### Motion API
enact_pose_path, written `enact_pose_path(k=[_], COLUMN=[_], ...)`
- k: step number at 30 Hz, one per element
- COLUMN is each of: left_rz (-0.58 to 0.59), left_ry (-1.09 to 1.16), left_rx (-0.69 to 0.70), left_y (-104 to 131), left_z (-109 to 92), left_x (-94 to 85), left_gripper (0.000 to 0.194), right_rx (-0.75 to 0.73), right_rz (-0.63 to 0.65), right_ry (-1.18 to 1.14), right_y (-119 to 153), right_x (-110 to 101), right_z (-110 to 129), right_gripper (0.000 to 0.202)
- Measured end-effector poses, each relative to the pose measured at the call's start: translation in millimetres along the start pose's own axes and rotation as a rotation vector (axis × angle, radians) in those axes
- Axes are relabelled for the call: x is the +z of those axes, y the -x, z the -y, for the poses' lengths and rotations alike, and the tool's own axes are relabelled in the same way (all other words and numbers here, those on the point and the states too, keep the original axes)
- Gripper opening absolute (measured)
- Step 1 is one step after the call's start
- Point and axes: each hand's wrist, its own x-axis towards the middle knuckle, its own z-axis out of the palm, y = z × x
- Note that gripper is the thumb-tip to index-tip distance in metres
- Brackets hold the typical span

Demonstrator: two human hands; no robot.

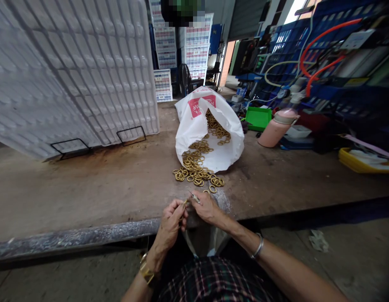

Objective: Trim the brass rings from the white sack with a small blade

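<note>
one brown worktable [125, 188], its front edge scuffed, spans the view. on it a white bag [188, 131] lies with its mouth toward the person, gold-coloured rings [197, 167] inside and heaped out onto the tabletop. ribbed white panels [109, 71] stand at the left; a pink bottle [272, 133] and a green tray [259, 119] sit to the bag's right. farther back, stacked white crates [197, 54] rise behind a black fan [184, 79].

the left hand [170, 221] pinches a single ring [186, 202] between thumb and fingertips, near the table's front edge, just this side of the heap. the right hand [207, 208] has its fingers closed on a small metal tool [196, 198], its tip near that ring; whether they touch, i cannot tell.

the left fingers cover part of the ring, and the tool's kind is hard to make out. both forearms [241, 235] are cut off below, and a pixelated patch [183, 10] hides something at the top.
</note>
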Motion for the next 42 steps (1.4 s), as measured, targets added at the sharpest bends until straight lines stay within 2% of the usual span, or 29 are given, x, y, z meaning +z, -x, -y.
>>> enact_pose_path(k=[4, 8, 17, 21, 25, 29, 33, 36, 42], left_rz=[-0.012, -0.026, -0.063, -0.056, -0.013, 0.075, 0.023, -0.021, -0.024], left_ry=[-0.028, -0.1, -0.158, -0.189, -0.143, 0.088, 0.344, 0.399, 0.432], left_rx=[0.034, 0.05, 0.051, 0.079, 0.098, 0.072, -0.031, -0.074, -0.085], left_y=[-1.1, -1.4, -2.1, -0.9, 8.1, 15.3, 9.6, 4.5, 6.0], left_z=[-0.2, 1.3, 2.0, 4.5, -1.2, -15.7, -18.5, -11.3, -5.8], left_x=[0.3, -0.6, -2.2, -4.5, -2.3, 4.3, 4.4, 0.5, -2.5], left_gripper=[0.035, 0.036, 0.035, 0.034, 0.032, 0.029, 0.034, 0.035, 0.028], right_rx=[-0.065, -0.066, -0.16, -0.163, -0.09, -0.054, -0.007, 0.02, 0.096], right_rz=[0.091, 0.136, 0.189, 0.221, 0.232, 0.18, -0.039, -0.157, -0.11], right_ry=[0.187, 0.304, 0.359, 0.423, 0.556, 0.619, 0.59, 0.563, 0.612], right_y=[6.7, 8.2, 6.9, 6.0, 2.9, 3.7, 8.0, 10.4, 10.6], right_x=[3.5, 2.1, 1.2, -1.6, -4.5, -4.1, -12.6, -24.7, -30.6], right_z=[-4.1, -2.1, -6.2, -3.0, -0.9, -7.6, -21.1, -28.8, -33.4], right_gripper=[0.014, 0.018, 0.022, 0.026, 0.024, 0.021, 0.02, 0.022, 0.018])
